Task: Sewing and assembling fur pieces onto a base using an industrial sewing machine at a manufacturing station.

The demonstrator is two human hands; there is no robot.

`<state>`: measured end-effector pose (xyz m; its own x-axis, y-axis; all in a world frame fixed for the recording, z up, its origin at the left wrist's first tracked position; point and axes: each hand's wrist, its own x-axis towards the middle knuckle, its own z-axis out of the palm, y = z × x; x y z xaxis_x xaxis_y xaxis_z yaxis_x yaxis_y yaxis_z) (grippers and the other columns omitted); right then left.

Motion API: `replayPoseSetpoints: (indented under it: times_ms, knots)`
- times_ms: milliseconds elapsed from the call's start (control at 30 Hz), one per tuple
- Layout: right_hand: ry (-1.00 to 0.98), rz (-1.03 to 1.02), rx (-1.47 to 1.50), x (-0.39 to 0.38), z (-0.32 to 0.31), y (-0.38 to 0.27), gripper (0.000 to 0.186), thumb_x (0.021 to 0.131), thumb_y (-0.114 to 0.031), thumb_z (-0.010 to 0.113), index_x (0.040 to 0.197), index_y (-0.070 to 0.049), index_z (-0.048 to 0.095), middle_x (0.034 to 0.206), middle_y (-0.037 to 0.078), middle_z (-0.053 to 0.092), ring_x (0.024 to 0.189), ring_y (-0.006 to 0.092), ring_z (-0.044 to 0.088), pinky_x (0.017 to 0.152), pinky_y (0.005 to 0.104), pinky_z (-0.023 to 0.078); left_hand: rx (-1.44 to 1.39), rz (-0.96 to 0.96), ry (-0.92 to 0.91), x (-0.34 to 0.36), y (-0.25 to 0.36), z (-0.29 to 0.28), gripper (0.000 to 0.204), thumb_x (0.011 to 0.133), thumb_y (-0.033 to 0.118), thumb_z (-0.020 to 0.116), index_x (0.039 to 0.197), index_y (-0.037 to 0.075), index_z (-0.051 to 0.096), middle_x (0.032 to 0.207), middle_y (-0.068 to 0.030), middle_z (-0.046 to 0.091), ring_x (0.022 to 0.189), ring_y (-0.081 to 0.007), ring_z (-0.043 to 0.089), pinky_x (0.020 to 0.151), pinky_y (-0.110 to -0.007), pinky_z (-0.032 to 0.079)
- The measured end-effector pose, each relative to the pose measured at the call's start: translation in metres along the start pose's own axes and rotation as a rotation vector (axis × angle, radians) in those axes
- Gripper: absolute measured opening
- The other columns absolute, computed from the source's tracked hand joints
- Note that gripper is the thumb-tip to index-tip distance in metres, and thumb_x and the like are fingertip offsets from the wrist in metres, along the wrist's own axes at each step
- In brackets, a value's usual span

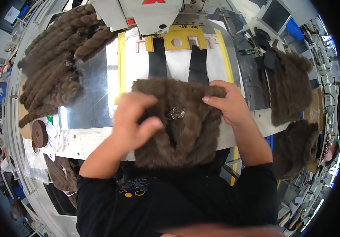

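Observation:
A brown fur piece [195, 138] with a small silvery stitched mark at its centre hangs over the table's near edge, close to my body. My right hand [233, 104] pinches its upper right corner between thumb and fingers. Over its left side is my left hand [132, 122], a little smeared by motion, thumb and fingers spread apart with nothing between them. Beyond the fur, two black strips [198, 63] run up to a yellow plate [176, 42] with a round hole. A white sheet [138, 71] edged with yellow tape lies beneath them.
A white machine head [146, 15] overhangs the far middle. More brown fur is heaped at the left [55, 59]; further fur pieces [290, 87] lie at the right. A dark tape roll [39, 133] stands at the left edge; a screen [275, 15] is far right.

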<state>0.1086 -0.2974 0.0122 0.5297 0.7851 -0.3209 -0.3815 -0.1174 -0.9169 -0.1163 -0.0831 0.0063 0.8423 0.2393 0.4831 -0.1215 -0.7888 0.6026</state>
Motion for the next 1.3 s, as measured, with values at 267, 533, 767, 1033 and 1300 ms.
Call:
replayPoseSetpoints:
  times_ms: [267,533,767,1033,1300]
  knots:
    - [-0.124,-0.206,-0.079,-0.022,0.001,-0.009,0.025,0.082,0.009,0.075,0.107,0.003,0.071,0.094,0.001,0.069,0.086,0.0069,0.064,0.077,0.022,0.051,-1.105,-0.721,-0.235,0.005,-0.033,-0.025,0.049,0.076,0.005,0.091,0.118,-0.002,0.068,0.11,-0.0054,0.074,0.1,-0.0126,0.066,0.092,-0.03,0.054]
    - [-0.042,-0.237,-0.304,-0.006,0.015,-0.03,0.031,0.085,-0.006,0.08,0.116,0.0,0.076,0.104,0.003,0.073,0.099,0.0125,0.065,0.091,0.0305,0.05,-1.004,-0.638,-0.101,-0.012,-0.031,0.0,0.028,0.087,-0.006,0.077,0.115,-0.003,0.072,0.11,-0.0067,0.074,0.099,-0.0128,0.067,0.088,-0.027,0.054]
    - [-0.661,-0.945,-0.557,-0.034,0.015,-0.076,0.039,0.065,-0.014,0.091,0.101,-0.003,0.08,0.098,0.011,0.073,0.103,0.0331,0.066,0.092,0.0402,0.051,-1.09,-0.709,0.131,-0.006,-0.032,-0.004,0.021,0.092,-0.007,0.072,0.113,-0.004,0.074,0.102,-0.0067,0.075,0.093,-0.0135,0.068,0.083,-0.027,0.056]
    - [-0.091,-0.429,-0.303,-0.017,0.02,-0.039,0.059,0.067,-0.003,0.082,0.125,0.0,0.07,0.122,0.011,0.067,0.112,0.0202,0.063,0.097,0.0321,0.047,-0.495,-0.203,0.111,-0.016,-0.021,-0.025,0.029,0.086,-0.009,0.068,0.114,-0.005,0.074,0.106,-0.0161,0.074,0.098,-0.0254,0.071,0.09,-0.038,0.057]
    - [-0.145,-1.169,-0.837,-0.034,0.026,-0.055,0.016,0.068,-0.004,0.083,0.082,-0.009,0.076,0.092,0.003,0.07,0.088,0.0245,0.064,0.077,0.0339,0.053,-0.737,0.474,-0.125,0.004,-0.038,-0.037,0.025,0.091,0.019,0.063,0.094,0.001,0.08,0.1,-0.0197,0.078,0.096,-0.0415,0.074,0.093,-0.058,0.051]
